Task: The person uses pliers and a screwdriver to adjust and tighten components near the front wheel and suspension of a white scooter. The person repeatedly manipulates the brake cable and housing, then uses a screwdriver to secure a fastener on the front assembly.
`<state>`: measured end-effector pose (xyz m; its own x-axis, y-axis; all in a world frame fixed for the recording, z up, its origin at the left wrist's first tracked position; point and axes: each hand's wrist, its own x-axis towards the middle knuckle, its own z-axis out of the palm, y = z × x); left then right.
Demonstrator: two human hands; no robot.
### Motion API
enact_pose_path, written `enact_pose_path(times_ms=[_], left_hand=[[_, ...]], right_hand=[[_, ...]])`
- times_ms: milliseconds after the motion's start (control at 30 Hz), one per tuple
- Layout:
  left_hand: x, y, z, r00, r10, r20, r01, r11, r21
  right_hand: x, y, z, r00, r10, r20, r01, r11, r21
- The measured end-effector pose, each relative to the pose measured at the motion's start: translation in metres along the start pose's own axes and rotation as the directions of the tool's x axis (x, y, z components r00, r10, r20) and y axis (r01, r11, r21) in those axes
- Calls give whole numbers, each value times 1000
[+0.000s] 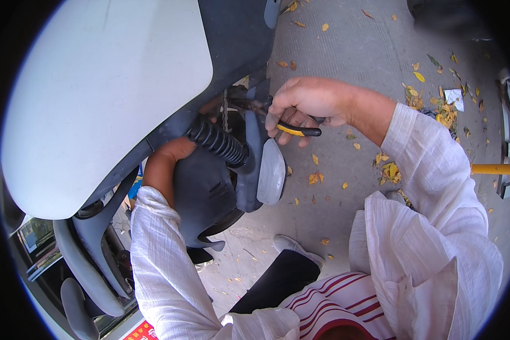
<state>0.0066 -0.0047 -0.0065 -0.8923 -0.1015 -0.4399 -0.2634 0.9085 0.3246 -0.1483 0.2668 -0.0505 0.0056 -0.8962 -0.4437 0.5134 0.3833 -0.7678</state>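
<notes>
My right hand (300, 107) is closed round a pair of pliers (297, 130) with yellow and black handles. Their dark jaws point left, into the gap under the rear bodywork of a white and dark grey scooter (113, 85). A black coil-spring shock absorber (218, 141) slants across just below that gap. From the left, my left hand (178, 148) reaches in behind the spring. Most of its fingers are hidden there, and what they touch cannot be made out. A metal chain-like strip (225, 113) hangs near the plier jaws.
Below the spring are a dark grey mudguard (201, 192) and a pale light lens (272, 173). The scooter's grey grab rail (88, 266) lies at lower left. Dry yellow leaves (391, 173) and a white paper scrap (453, 99) litter the concrete. A yellow bar (493, 169) is at far right.
</notes>
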Motion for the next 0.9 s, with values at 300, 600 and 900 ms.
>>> enact_pose_path(times_ms=[300,600,900], left_hand=[[1,3,-2,1000,23,17,-24,999,26],[1,-3,0,999,-22,32,23,1000,-18],[2,-2,-1,999,22,25,-22,1000,-19]], right_hand=[[1,-4,-8,1000,26,-5,-25,996,81],[0,-4,-6,1000,-4,-7,4,1000,15],[-3,-5,0,999,-16,-52,16,1000,-2]])
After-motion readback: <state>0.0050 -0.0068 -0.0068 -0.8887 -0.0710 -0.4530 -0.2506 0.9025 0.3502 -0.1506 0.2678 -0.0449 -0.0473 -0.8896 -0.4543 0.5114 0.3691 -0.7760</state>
